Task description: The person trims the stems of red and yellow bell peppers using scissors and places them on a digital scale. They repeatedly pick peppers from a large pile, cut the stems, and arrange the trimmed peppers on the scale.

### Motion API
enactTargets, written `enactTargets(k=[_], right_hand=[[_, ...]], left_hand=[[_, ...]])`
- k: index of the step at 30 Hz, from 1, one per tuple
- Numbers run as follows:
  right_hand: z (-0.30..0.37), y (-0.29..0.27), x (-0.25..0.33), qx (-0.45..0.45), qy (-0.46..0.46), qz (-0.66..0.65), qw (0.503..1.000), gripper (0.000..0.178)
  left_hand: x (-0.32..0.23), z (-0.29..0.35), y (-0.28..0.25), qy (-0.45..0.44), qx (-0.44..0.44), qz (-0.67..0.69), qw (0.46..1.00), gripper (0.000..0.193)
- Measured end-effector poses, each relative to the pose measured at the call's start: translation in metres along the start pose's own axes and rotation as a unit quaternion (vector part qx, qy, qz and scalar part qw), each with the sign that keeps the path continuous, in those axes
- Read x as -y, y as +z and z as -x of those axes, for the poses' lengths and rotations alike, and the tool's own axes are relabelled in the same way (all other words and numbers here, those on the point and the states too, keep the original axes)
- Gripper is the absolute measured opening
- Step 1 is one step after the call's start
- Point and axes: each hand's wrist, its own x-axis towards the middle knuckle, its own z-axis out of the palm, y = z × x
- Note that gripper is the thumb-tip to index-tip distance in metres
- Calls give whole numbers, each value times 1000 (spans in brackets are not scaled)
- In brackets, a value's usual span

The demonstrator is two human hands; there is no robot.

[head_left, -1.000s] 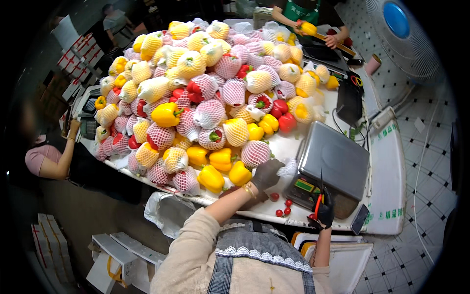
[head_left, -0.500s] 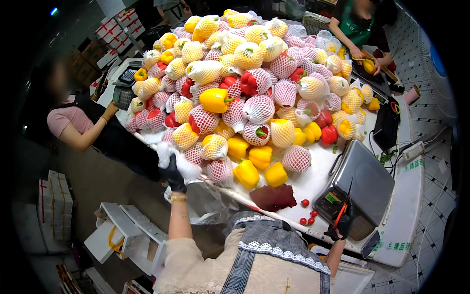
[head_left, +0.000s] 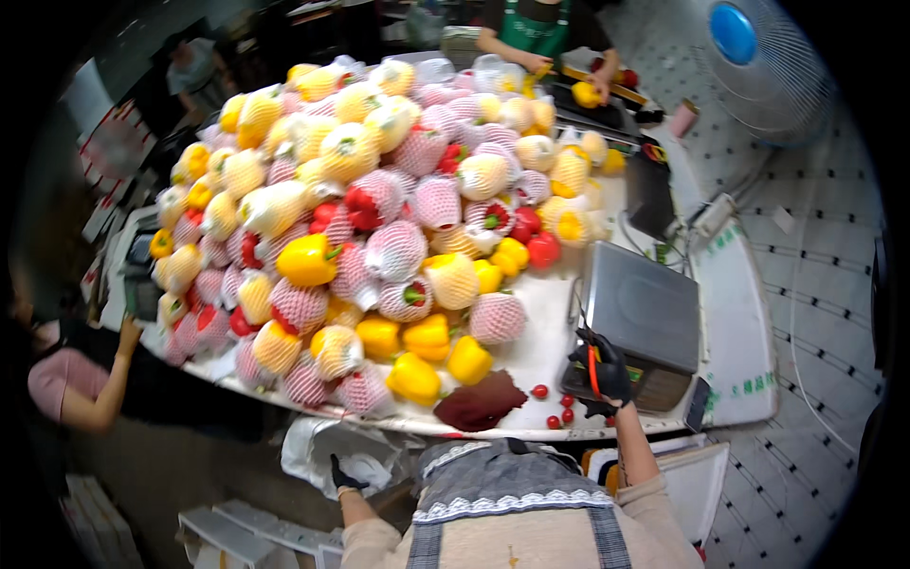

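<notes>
My right hand (head_left: 607, 372), in a black glove, is closed round orange-handled scissors (head_left: 594, 368) at the near left corner of a steel weighing scale (head_left: 643, 305). Low on the left, my black-gloved left hand (head_left: 348, 476) is at a clear plastic bag (head_left: 313, 448) hanging at the table's front edge. One finger sticks up, apart from the others, and white foam netting (head_left: 365, 467) lies in the bag beside it. A heap of red and yellow bell peppers, many in foam nets, covers the table; a bare yellow pepper (head_left: 414, 378) lies near the front.
Several cherry tomatoes (head_left: 553, 422) and a dark red sheet (head_left: 481, 401) lie by the front edge. A co-worker in a green apron (head_left: 536, 30) handles a yellow pepper at the far side. Another person (head_left: 71, 379) stands left. A fan (head_left: 770, 71) is at the far right.
My left hand has dropped from the table edge to the bag, and the white netting is out of its grasp. My right hand still holds the scissors. The view has swung right.
</notes>
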Motion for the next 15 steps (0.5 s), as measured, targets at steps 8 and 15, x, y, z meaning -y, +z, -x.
enactTargets(k=[8,15], right_hand=[[-113,-56,32,-55,-32,-73,995,27],[-294,-210,-71,-343,-10,166,925,17]], left_hand=[[-38,-81,-38,471,-161,-329,803,36],[-39,106,66,493,-126,-27,861,34]])
